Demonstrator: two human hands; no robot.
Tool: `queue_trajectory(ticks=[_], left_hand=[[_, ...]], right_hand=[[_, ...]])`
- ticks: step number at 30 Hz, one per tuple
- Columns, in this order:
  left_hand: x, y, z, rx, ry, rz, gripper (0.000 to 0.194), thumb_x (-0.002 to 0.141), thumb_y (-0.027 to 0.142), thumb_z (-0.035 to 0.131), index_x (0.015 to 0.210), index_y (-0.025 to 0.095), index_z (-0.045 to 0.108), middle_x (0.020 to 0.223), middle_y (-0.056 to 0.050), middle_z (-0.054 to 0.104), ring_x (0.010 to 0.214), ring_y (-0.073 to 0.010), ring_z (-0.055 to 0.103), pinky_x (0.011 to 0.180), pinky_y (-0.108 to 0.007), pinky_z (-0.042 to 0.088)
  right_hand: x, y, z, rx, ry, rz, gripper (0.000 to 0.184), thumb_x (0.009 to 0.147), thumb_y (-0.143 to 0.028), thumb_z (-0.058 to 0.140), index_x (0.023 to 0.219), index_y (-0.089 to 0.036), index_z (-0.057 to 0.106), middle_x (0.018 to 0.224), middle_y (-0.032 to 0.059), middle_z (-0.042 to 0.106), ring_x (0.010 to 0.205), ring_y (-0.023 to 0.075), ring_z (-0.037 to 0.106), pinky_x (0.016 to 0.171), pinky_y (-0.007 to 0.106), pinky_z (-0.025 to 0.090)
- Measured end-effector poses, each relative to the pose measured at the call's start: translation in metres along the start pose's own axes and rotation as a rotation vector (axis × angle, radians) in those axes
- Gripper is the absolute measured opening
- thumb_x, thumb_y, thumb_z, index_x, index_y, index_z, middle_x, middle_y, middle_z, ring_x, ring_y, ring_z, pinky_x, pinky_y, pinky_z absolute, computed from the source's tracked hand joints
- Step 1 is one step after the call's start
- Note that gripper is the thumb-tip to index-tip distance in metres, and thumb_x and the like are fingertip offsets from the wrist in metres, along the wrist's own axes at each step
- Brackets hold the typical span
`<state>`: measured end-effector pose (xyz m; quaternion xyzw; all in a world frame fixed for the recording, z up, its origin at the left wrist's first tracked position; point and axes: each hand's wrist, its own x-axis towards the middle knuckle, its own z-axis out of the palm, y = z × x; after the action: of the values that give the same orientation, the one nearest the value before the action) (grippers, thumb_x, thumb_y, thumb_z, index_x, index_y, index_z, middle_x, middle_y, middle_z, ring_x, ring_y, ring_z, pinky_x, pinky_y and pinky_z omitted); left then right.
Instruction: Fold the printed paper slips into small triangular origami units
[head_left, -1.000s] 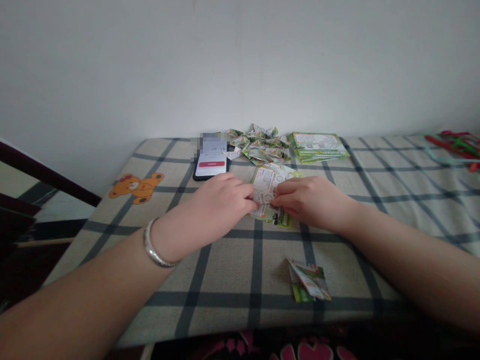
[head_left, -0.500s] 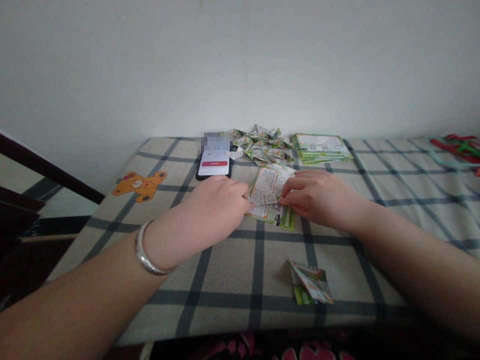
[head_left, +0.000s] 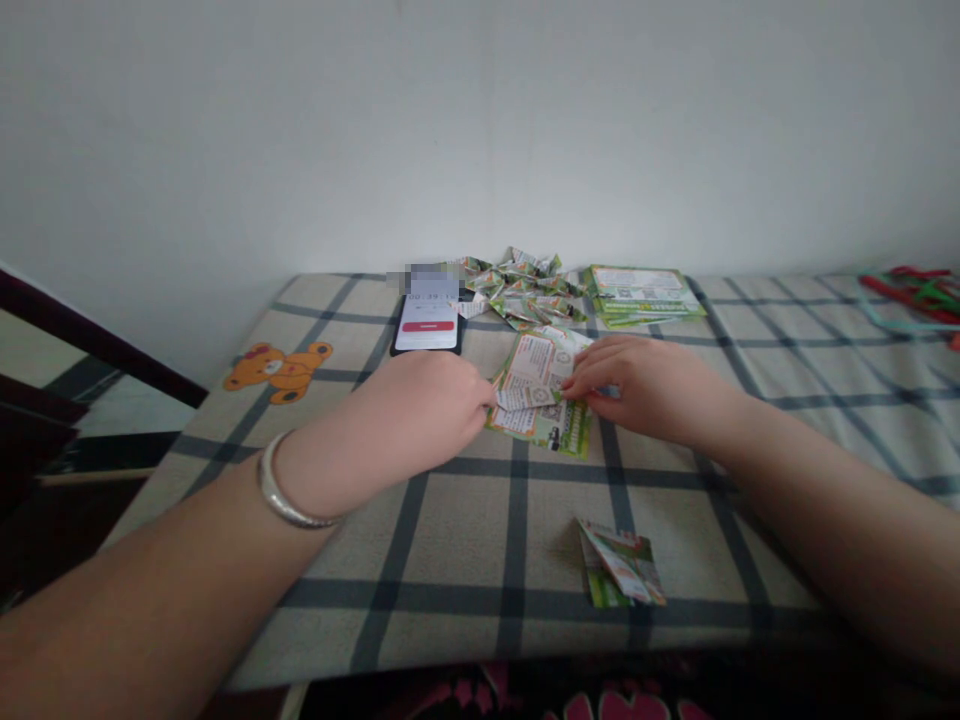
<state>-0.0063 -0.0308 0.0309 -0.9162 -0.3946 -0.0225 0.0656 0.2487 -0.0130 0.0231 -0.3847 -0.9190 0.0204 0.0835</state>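
Cloth below the edge: dark fabric with pink shapes point(head_left: 615, 705), seen past the near edge of the desk point(head_left: 450, 545).
Small folded paper point(head_left: 619, 570): green, white and orange print, lying alone near the front of the desk, one slanted flap on top.
Bracelet point(head_left: 281, 495): silver-coloured, around the left wrist.
Left hand point(head_left: 416, 415): back of the hand up, its fingers point(head_left: 482, 392) pinching the left side of the printed sheet.
Right hand point(head_left: 652, 390): its fingers point(head_left: 589, 376) grasping the right side of the same sheet between thumb and forefinger.
Printed sheet point(head_left: 534, 365): between the two hands, on the checked cloth point(head_left: 450, 490) that covers the desk; a white, lettered layer overlaps a green-edged part nearer the person. Whether this is one folded sheet or two cannot be told.
Bear picture point(head_left: 281, 372): orange, flat on the checked cloth, well to the left of the hands.
Phone point(head_left: 427, 330): lying face up beyond the left hand, screen lit with a red bar; its top is blurred out.
Folded paper pieces point(head_left: 525, 290): a crowded group just right of the phone, beyond the printed sheet, in matching colours.
Flat sheets point(head_left: 641, 292): a loosely stacked pile, just right of that group.
Tray point(head_left: 885, 318): pale blue rim, at the far right, with red and green items point(head_left: 926, 290) in it, too indistinct to identify.
Wall point(head_left: 480, 130): plain and pale, behind the desk.
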Motion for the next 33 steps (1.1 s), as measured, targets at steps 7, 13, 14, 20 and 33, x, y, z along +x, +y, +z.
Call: queue_trajectory(ticks=[7, 13, 14, 20, 33], left_hand=[[0.004, -0.001, 0.004, 0.005, 0.022, -0.081, 0.027, 0.093, 0.026, 0.046, 0.092, 0.019, 0.071, 0.08, -0.004, 0.071, 0.071, -0.0198, 0.065, 0.061, -0.031, 0.045], [0.011, -0.003, 0.028, -0.144, 0.149, 0.058, 0.023, 0.093, 0.032, 0.058, 0.106, 0.018, 0.07, 0.095, -0.006, 0.068, 0.091, -0.0207, 0.063, 0.082, -0.035, 0.05], [0.012, -0.003, 0.03, -0.153, 0.157, 0.064, 0.023, 0.092, 0.032, 0.058, 0.106, 0.018, 0.07, 0.095, -0.006, 0.067, 0.092, -0.0208, 0.062, 0.083, -0.035, 0.049], [0.014, -0.003, 0.032, -0.237, 0.196, 0.045, 0.023, 0.093, 0.031, 0.058, 0.107, 0.017, 0.069, 0.101, -0.006, 0.067, 0.098, -0.0212, 0.06, 0.09, -0.037, 0.048], [0.016, -0.004, 0.032, -0.235, 0.308, 0.072, 0.01, 0.088, 0.022, 0.062, 0.093, 0.015, 0.068, 0.095, -0.005, 0.066, 0.093, -0.0202, 0.059, 0.085, -0.035, 0.049]], right_hand=[[0.003, 0.008, 0.005, 0.128, 0.08, 0.021, 0.021, 0.081, -0.012, 0.06, 0.09, -0.021, 0.077, 0.095, 0.0033, 0.076, 0.09, 0.0203, 0.069, 0.084, 0.035, 0.054], [0.003, 0.01, 0.015, 0.072, 0.132, -0.081, 0.021, 0.088, -0.02, 0.058, 0.102, -0.02, 0.074, 0.102, 0.0069, 0.072, 0.094, 0.0214, 0.066, 0.083, 0.034, 0.052], [0.003, 0.009, 0.016, 0.036, 0.135, -0.089, 0.023, 0.088, -0.023, 0.058, 0.106, -0.019, 0.072, 0.105, 0.0077, 0.072, 0.095, 0.0224, 0.066, 0.083, 0.035, 0.051], [0.003, 0.004, 0.017, -0.005, 0.186, -0.097, 0.026, 0.09, -0.029, 0.058, 0.11, -0.017, 0.071, 0.1, 0.0094, 0.072, 0.094, 0.0242, 0.063, 0.082, 0.037, 0.05], [0.005, 0.004, 0.019, 0.078, 0.271, -0.132, 0.011, 0.088, -0.024, 0.062, 0.09, -0.018, 0.071, 0.094, 0.0061, 0.07, 0.089, 0.0208, 0.06, 0.082, 0.035, 0.047]])
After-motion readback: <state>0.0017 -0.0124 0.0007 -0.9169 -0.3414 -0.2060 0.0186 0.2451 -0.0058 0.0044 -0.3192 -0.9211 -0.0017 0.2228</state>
